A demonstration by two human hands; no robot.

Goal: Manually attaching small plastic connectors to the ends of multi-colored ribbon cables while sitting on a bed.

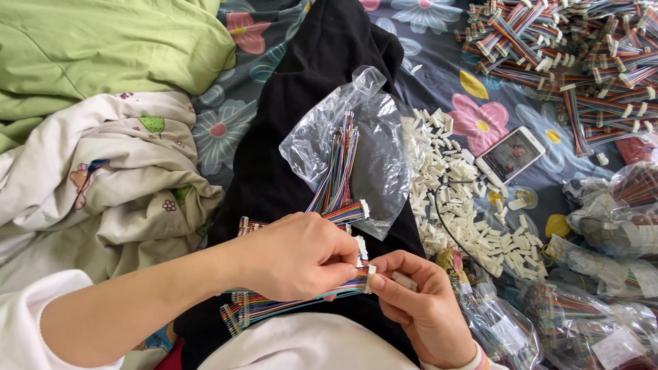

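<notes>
My left hand (pixel 298 257) pinches a flat bundle of rainbow-coloured ribbon wires (pixel 274 305) near its end. My right hand (pixel 418 301) holds a small white plastic connector (pixel 371 270) against the wire tips. Both hands meet over my lap, on black cloth (pixel 288 123). Just above them lies a clear plastic bag (pixel 373 147) with more coloured wires (pixel 339 171) spilling out, one finished cable with a white connector (pixel 353 211) on top.
A heap of loose white connectors (pixel 456 199) lies to the right, with a phone (pixel 510 155) beside it. Finished rainbow cables (pixel 576 55) pile at top right. Bagged wire bundles (pixel 603 274) sit at right. Green and patterned bedding (pixel 103 103) fills the left.
</notes>
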